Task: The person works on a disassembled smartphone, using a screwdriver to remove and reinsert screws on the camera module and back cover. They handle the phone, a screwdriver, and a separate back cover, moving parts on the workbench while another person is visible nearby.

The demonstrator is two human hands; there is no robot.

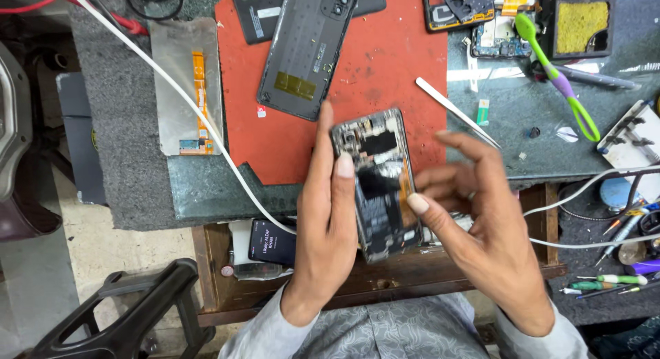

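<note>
My left hand (326, 221) holds an opened phone body (377, 184) upright over the bench edge, thumb on its left side, its circuit boards and black battery exposed. My right hand (481, 221) is beside the phone on the right, fingers spread and slightly blurred, thumb tip touching the phone's right edge. It holds nothing that I can see. Both hands hover in front of a red work mat (392, 63).
A dark back cover (306, 50) lies on the mat, and a display panel with an orange flex cable (187, 87) to its left. Metal tweezers (457, 113), a green-purple tool (557, 74) and a sponge tray (581, 26) sit to the right. A white cable (172, 91) crosses the bench. Screwdrivers (612, 280) lie at the lower right.
</note>
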